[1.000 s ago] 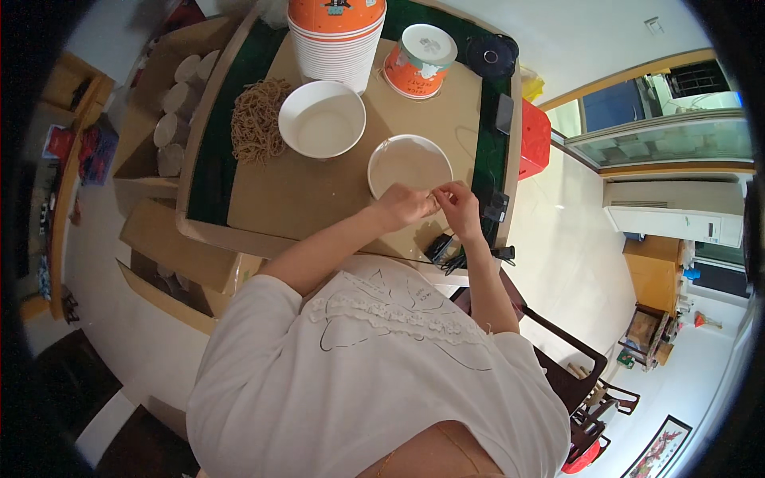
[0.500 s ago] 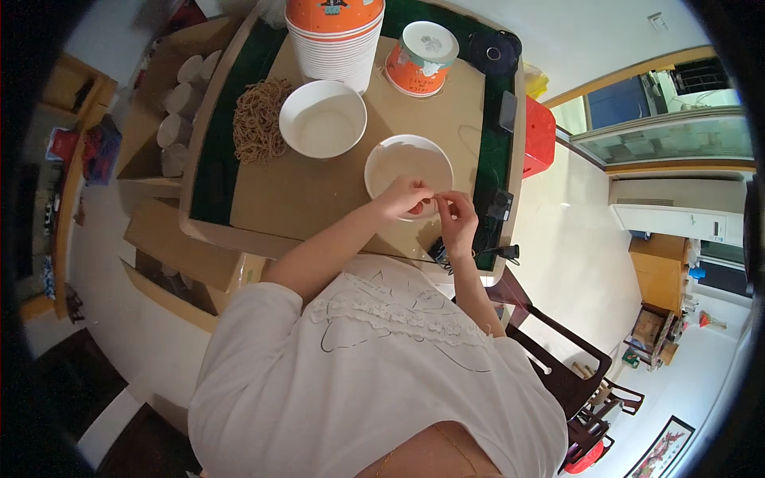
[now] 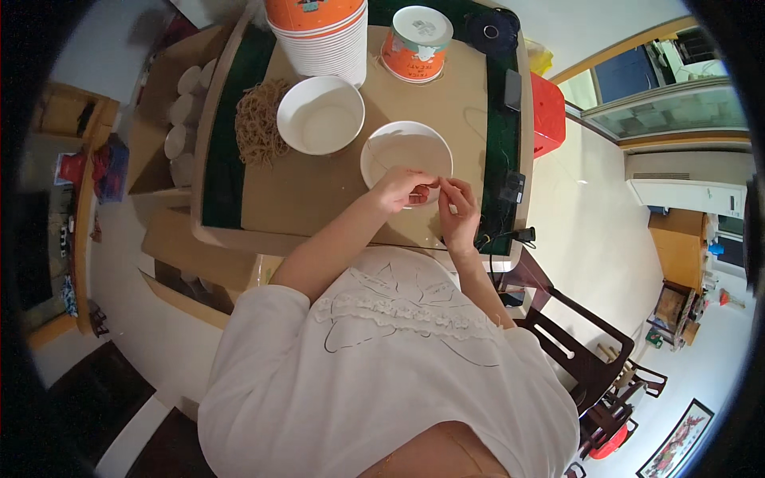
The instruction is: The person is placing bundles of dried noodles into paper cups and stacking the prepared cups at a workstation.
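Observation:
Over the near side of a white paper tub (image 3: 378, 163), my left hand (image 3: 402, 190) and my right hand (image 3: 459, 213) meet at their fingertips. Both hands are closed in a pinch, and whatever lies between the fingers is too small to make out. To the left of that tub stands another open white tub (image 3: 321, 119). A tangled heap of thin brown cords (image 3: 261, 123) lies beside it on the cardboard sheet (image 3: 311, 195). Behind them rises a tall nested stack of orange and white tubs (image 3: 323, 48).
An orange tub (image 3: 416, 48) sits upside down at the back, near a dark round object (image 3: 492, 32). Small black devices and cables (image 3: 512, 188) line the table's right edge. On the left, cardboard boxes (image 3: 155, 95) hold white cups. A dark chair (image 3: 578, 338) stands right.
The view has shifted slightly, so the table and tubs appear moved. My hands stay pinched together over the tub's near rim, with only small finger movement.

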`<action>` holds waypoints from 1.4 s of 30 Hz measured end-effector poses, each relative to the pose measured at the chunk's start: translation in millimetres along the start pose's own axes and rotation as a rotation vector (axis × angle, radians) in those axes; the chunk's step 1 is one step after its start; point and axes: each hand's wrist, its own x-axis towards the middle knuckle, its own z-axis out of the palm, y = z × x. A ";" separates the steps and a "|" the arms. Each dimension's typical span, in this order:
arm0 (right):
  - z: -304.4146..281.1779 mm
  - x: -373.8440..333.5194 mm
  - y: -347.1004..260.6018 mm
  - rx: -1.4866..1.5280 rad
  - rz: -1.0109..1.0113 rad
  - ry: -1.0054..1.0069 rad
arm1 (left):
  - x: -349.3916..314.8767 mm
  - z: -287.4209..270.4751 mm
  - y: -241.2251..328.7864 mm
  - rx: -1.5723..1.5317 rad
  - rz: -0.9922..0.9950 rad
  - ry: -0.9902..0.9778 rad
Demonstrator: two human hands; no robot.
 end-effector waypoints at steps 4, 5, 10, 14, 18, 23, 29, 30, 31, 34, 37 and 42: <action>-3.4 -0.2 -0.9 -0.052 -0.026 -0.041 | 1.4 -3.1 -2.1 0.081 0.051 -0.003; -5.0 0.8 -1.7 -0.051 -0.020 -0.035 | -0.6 -1.0 -0.3 0.126 0.092 0.005; -10.2 7.4 1.7 0.121 0.217 -0.113 | -9.6 8.5 4.2 0.492 0.202 0.148; -5.5 8.9 5.8 0.120 0.233 -0.119 | -10.1 6.2 1.6 0.645 0.314 0.120; -2.6 10.4 11.8 0.181 0.310 -0.105 | -14.9 11.7 5.2 0.422 0.272 0.157; 1.3 9.0 15.4 0.201 0.308 -0.094 | -11.0 6.7 0.1 0.676 0.436 0.136; 1.1 11.2 10.9 0.160 0.305 -0.150 | -16.2 12.5 3.9 0.872 0.499 0.216; 1.8 11.7 7.7 0.161 0.297 -0.141 | -14.5 10.3 2.3 0.872 0.500 0.216; 2.4 11.8 5.9 0.162 0.290 -0.133 | -12.4 7.6 0.1 0.802 0.515 0.220; 5.1 9.1 11.9 0.149 0.279 -0.123 | -7.9 4.6 -2.4 0.723 0.528 0.226; 4.9 8.6 14.2 0.108 0.235 -0.122 | -9.0 5.5 0.7 0.697 0.508 0.228; 4.7 9.0 14.1 0.113 0.226 -0.122 | -10.8 8.3 3.3 0.696 0.498 0.223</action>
